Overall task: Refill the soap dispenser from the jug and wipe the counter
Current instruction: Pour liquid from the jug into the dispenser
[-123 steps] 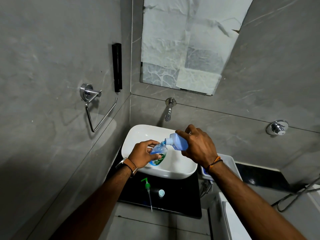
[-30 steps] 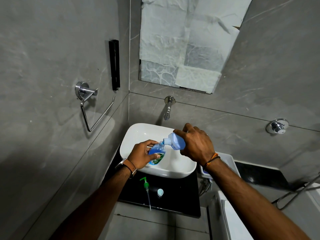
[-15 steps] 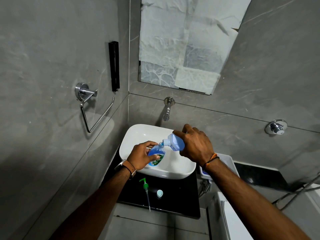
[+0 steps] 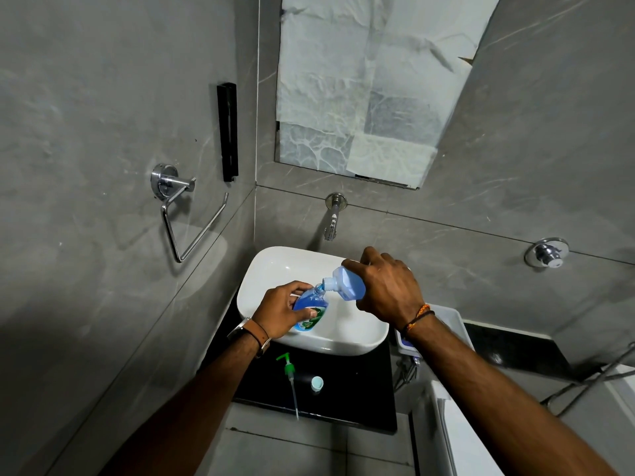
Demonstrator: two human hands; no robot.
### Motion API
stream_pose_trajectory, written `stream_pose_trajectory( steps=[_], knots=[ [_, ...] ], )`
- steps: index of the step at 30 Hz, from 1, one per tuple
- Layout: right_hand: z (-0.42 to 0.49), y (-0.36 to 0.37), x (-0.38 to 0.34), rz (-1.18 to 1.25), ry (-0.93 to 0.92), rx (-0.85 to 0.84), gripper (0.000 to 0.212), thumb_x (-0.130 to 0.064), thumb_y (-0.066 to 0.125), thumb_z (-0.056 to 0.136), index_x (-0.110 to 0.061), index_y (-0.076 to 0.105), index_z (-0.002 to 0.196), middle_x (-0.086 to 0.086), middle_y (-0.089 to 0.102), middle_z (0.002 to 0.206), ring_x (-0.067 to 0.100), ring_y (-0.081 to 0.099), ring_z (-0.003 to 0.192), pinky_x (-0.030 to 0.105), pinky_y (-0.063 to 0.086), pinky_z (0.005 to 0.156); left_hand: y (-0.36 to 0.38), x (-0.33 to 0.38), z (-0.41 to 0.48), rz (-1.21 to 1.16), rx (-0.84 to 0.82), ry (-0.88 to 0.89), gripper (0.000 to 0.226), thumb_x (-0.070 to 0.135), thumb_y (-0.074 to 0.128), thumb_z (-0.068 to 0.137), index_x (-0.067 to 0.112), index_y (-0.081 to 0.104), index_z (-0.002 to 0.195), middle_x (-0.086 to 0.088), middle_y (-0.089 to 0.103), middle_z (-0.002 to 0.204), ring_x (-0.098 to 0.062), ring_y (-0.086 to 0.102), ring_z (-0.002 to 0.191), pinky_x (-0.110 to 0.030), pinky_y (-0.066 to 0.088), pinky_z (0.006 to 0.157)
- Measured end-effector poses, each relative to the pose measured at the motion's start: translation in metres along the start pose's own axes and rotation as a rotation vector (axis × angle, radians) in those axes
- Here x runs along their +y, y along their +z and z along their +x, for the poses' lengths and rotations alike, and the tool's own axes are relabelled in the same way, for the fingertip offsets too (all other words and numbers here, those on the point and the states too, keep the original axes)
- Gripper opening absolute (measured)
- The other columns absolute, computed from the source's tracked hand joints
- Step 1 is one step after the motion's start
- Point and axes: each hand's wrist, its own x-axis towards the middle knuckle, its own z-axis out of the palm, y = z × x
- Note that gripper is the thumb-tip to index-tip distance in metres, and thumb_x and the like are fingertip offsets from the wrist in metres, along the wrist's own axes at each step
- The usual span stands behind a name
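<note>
My left hand [image 4: 282, 311] grips a clear soap dispenser bottle [image 4: 311, 310] with blue liquid and a green label, held over the white basin [image 4: 330, 341]. My right hand [image 4: 386, 286] holds a pale blue refill jug [image 4: 347, 282] tipped down to the left, its white spout at the dispenser's open neck. The green pump head [image 4: 289, 372] with its long tube lies on the black counter [image 4: 360, 383] in front of the basin. A small light blue cap [image 4: 316, 383] sits beside it.
A chrome tap [image 4: 332, 218] juts from the grey wall above the basin. A chrome towel ring [image 4: 185, 214] and a black strip [image 4: 227, 132] hang on the left wall. A paper-covered mirror [image 4: 371, 80] is above. A white container [image 4: 446, 321] stands right of the basin.
Both hands stay almost still over the basin. The blue liquid level in the dispenser has risen since the earliest frame. The view has shifted only slightly.
</note>
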Motion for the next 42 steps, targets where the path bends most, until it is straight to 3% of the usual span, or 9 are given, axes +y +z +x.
stream_pose_trajectory(
  steps=[18, 42],
  knots=[
    [-0.0007, -0.0033, -0.0047, -0.004, -0.012, -0.005, 0.067, -0.033, 0.08, 0.074, -0.037, 0.057, 0.136, 0.003, 0.058, 0.114, 0.029, 0.061, 0.093, 0.036, 0.049, 0.077, -0.0024, 0.0012, -0.0036, 0.007, 0.0, -0.01, 0.051, 0.022, 0.086, 0.073, 0.018, 0.063, 0.119, -0.004, 0.072, 0.115, -0.02, 0.072, 0.101, -0.042, 0.061, 0.09],
    [0.0025, -0.0033, -0.0054, -0.016, -0.024, -0.014, 0.066, -0.036, 0.079, 0.076, -0.037, 0.055, 0.137, 0.003, 0.057, 0.116, 0.028, 0.06, 0.095, 0.035, 0.048, 0.078, -0.0036, 0.0007, -0.0024, 0.008, -0.002, -0.017, 0.051, 0.022, 0.086, 0.073, 0.018, 0.063, 0.119, -0.003, 0.072, 0.113, -0.019, 0.072, 0.1, -0.039, 0.061, 0.089]
  ],
)
